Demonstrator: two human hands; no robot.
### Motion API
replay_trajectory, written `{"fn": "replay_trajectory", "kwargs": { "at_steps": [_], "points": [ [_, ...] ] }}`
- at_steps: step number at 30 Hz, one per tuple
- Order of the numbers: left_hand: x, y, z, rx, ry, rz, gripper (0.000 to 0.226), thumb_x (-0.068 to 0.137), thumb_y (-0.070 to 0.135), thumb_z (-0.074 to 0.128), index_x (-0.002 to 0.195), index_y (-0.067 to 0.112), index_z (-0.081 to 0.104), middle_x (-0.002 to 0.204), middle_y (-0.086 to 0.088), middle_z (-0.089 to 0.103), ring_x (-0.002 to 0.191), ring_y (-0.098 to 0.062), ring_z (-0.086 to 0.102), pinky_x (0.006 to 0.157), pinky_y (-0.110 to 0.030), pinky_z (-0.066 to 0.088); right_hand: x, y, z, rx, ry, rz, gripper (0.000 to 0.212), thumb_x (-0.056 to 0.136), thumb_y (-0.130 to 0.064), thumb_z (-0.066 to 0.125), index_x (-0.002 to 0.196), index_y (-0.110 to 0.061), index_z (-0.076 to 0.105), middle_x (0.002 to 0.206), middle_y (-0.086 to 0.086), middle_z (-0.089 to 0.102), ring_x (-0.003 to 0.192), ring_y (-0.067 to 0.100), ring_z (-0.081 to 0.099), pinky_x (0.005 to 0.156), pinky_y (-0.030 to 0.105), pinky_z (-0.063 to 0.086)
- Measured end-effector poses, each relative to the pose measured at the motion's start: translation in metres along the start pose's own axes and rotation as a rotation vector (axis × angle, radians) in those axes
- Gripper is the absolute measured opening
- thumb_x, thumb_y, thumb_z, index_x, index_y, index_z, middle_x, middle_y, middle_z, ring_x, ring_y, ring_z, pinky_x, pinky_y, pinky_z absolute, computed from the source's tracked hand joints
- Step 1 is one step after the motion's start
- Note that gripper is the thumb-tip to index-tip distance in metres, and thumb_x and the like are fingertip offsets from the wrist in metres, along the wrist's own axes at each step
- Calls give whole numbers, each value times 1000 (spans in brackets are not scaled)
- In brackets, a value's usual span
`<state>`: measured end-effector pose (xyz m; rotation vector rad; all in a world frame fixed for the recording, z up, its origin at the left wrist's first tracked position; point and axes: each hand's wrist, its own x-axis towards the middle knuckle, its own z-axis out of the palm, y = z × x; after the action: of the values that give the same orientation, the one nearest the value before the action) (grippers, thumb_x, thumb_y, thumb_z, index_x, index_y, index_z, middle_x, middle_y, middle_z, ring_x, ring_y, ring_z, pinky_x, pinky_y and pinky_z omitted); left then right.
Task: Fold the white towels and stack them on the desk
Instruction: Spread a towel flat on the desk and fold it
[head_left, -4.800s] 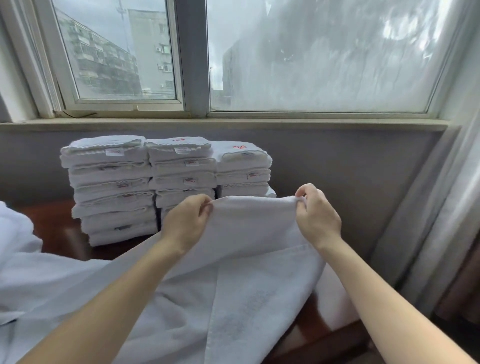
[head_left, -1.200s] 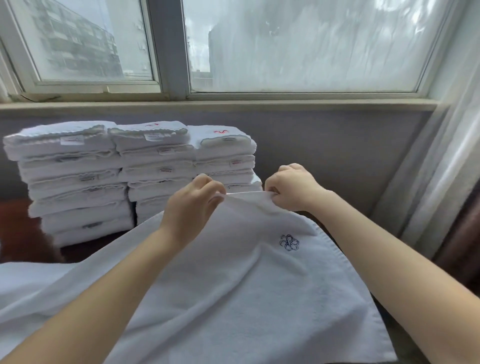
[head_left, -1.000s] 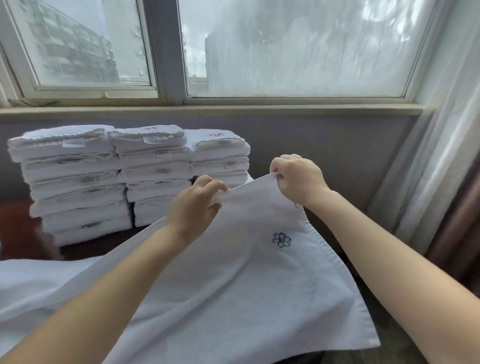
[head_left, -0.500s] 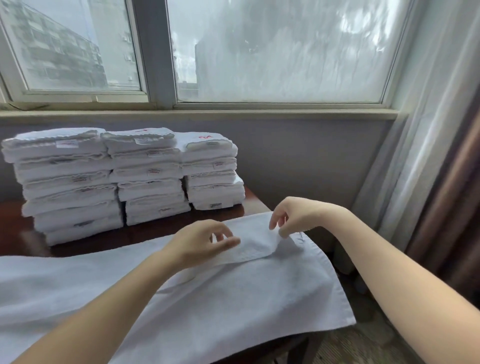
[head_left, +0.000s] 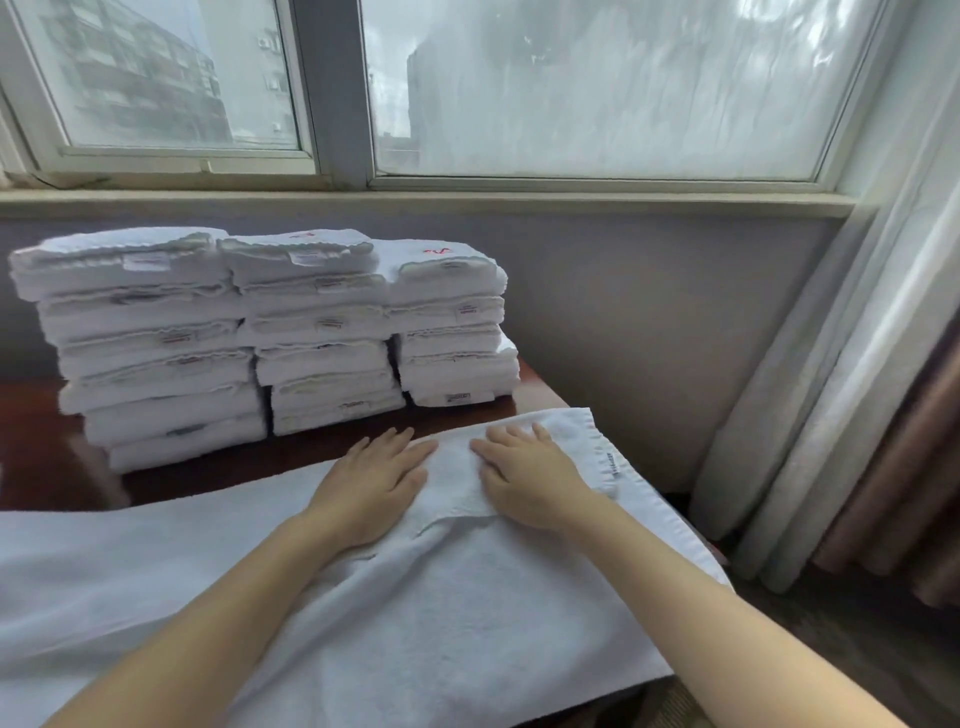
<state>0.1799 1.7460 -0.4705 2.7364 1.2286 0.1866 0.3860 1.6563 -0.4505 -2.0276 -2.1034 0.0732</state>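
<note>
The head camera looks down at a big soft white towel (head_left: 467, 613) lying spread on a dark red-brown wooden desk (head_left: 36, 431). Its near side hangs off the front edge of the desk. At the far right end of the towel, a flap is folded back over the rest. Both hands lie flat on that flap. The left hand (head_left: 371, 486) and the right hand (head_left: 524, 478) have straight fingers and hold nothing; they only press down. A small label (head_left: 613, 464) sits on the towel's edge just right of the right hand. Behind the hands, three piles of folded white towels (head_left: 260, 338) stand side by side on the desk, below a wide window (head_left: 597, 88). A pale curtain (head_left: 841, 389) hangs on the right. The step looks like pressing the first fold flat. To do it well, I think the hands should slide apart to push out bumps. The flap's edges should line up with the towel under it. Press softly, or the hanging side may drag the towel off the desk.
</note>
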Motion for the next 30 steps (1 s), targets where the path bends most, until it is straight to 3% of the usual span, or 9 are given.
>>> {"fn": "replay_trajectory", "kwargs": {
  "at_steps": [7, 13, 15, 18, 21, 23, 25, 28, 30],
  "points": [
    [-23, -53, -11, 52, -42, -26, 52, 104, 49, 20, 155, 41, 11, 166, 8, 4, 152, -9, -1, 122, -31, 2, 16, -35, 4, 6, 10, -81, 45, 99, -24, 38, 142, -19, 48, 141, 1, 49, 127, 23, 42, 109, 40, 29],
    [-40, -68, -19, 59, -54, -54, 54, 104, 51, 21, 156, 40, 11, 166, 7, 4, 152, -9, -2, 121, -31, 2, 19, -57, 7, 104, 9, -143, 41, 95, -16, 44, 133, -16, 59, 134, 1, 56, 124, 22, 48, 102, 37, 38],
    [-44, -67, -21, 44, -64, -64, 54, 104, 51, 22, 156, 39, 13, 166, 6, 6, 152, -10, -1, 121, -32, 2, 16, -53, 3, 223, 29, -51, 36, 94, -21, 49, 127, -21, 64, 132, -4, 61, 123, 17, 52, 100, 33, 42],
    [-44, -56, -25, -46, -18, -102, 52, 103, 47, 33, 154, 36, 26, 165, 2, 14, 152, -14, 3, 122, -36, 3, 11, -36, -7, 350, 202, 111, 31, 93, -29, 52, 118, -29, 69, 125, -12, 65, 119, 9, 54, 96, 30, 45],
    [-38, -29, -27, -234, 76, -81, 48, 101, 46, 44, 147, 32, 42, 162, 3, 23, 152, -12, 7, 121, -34, 8, 4, -12, -16, 398, 355, 298, 29, 92, -25, 49, 114, -29, 69, 120, -8, 65, 114, 15, 55, 83, 33, 47],
    [-35, -7, -27, -363, 49, -10, 50, 97, 50, 51, 145, 33, 45, 161, 9, 25, 150, -6, 8, 117, -27, 13, 2, 3, -16, 314, 303, 408, 36, 92, -22, 48, 125, -26, 63, 129, -1, 59, 123, 21, 49, 91, 38, 47],
    [-32, 14, -24, -335, -13, 89, 60, 91, 56, 59, 145, 36, 43, 159, 13, 26, 150, -5, 10, 114, -21, 14, 0, 13, -12, 197, 192, 497, 46, 92, -23, 47, 138, -24, 52, 135, 6, 50, 129, 27, 42, 100, 39, 42],
    [-26, 33, -17, -209, -49, 159, 70, 87, 60, 61, 149, 38, 37, 161, 14, 21, 150, -6, 9, 116, -20, 7, 0, 18, -8, 156, 151, 591, 55, 88, -31, 48, 142, -23, 44, 134, 10, 46, 127, 30, 40, 99, 39, 39],
    [-22, 40, -15, -189, 7, 141, 65, 87, 60, 60, 146, 39, 41, 159, 12, 26, 147, -9, 20, 115, -24, 16, 2, 22, -8, 155, 144, 608, 56, 87, -33, 49, 142, -23, 43, 133, 10, 47, 126, 30, 41, 95, 38, 40]
  ]
}}
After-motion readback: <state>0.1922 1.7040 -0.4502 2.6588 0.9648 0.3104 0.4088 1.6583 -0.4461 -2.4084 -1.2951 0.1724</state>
